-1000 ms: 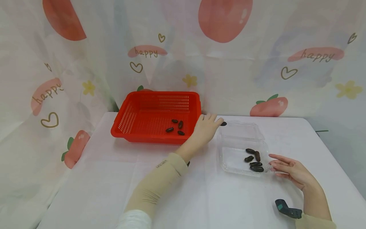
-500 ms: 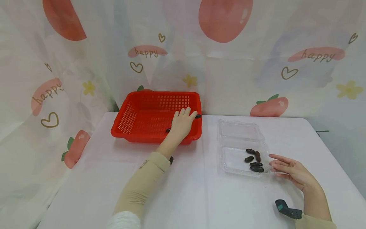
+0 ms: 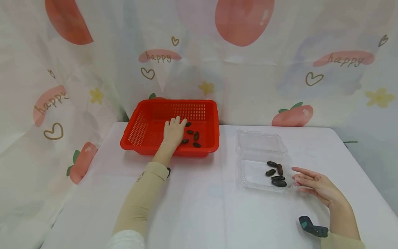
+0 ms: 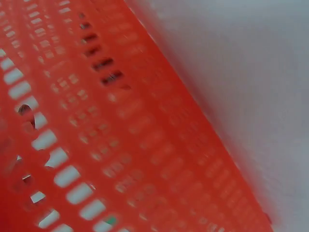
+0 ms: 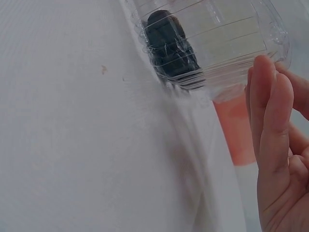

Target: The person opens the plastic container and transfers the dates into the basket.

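Left hand [image 3: 174,133], fingers relaxed and holding nothing, rests in red basket [image 3: 146,145] at tabletop's far-left beside four dates [image 3: 192,135]; right hand [image 3: 314,185] spread against clear tray [image 3: 248,180]; next: pinch another tray date.

The left wrist view shows only the blurred red basket [image 4: 120,145] wall, hiding the hands.

Under my left hand [image 3: 173,133], glossy perforated red plastic basket [image 3: 146,121]; by my right hand [image 3: 314,185], clear ribbed plastic tray [image 3: 248,173] on matt white cloth [image 3: 199,207].
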The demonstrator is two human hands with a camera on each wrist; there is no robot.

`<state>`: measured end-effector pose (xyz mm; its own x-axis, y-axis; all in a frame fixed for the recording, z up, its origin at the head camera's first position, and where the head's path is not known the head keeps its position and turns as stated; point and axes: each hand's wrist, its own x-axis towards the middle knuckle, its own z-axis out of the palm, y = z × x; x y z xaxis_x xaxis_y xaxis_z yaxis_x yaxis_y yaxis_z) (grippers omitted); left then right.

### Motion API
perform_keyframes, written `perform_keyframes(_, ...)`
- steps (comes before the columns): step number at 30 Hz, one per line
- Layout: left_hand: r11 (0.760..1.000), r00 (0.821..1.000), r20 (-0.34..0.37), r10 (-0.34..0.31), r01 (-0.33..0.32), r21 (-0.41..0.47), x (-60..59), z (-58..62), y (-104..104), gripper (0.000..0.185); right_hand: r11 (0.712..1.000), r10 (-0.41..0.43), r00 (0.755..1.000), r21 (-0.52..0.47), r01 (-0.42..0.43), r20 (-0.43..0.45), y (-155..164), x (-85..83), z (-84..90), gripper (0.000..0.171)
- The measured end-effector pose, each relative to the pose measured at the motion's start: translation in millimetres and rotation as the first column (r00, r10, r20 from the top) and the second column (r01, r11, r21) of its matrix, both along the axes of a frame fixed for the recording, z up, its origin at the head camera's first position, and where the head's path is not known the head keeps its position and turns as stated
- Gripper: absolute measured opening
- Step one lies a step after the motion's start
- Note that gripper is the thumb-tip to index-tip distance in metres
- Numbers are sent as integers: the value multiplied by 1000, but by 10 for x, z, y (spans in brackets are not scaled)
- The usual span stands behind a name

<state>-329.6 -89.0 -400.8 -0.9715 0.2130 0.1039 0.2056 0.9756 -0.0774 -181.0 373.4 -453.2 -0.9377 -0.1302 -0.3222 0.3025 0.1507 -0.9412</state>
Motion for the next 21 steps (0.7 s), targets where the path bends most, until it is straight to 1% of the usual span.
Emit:
perform_keyframes(3, 1000, 999, 27, 30, -30, -3, -39, -26, -90, 40, 1000, 2, 1000, 8, -2, -3, -13, -5, 4, 29)
perform_keyframes(7, 998, 997, 53, 53, -52, -18, -90, -67, -161, 40, 1000, 2, 1000, 3, -2, -5, -24, -6, 9, 30)
perform_keyframes(14, 997, 992, 97, 78, -78, -12, -153, -97, -205, 37, 1000, -4, 1000, -22, 4, 5, -27, -10, 16, 31)
perform_keyframes(21, 995, 979, 176, 101, -97, -33, -171, -102, -210, 40, 999, 6, 1000, -32, -6, -7, -27, -4, 21, 31)
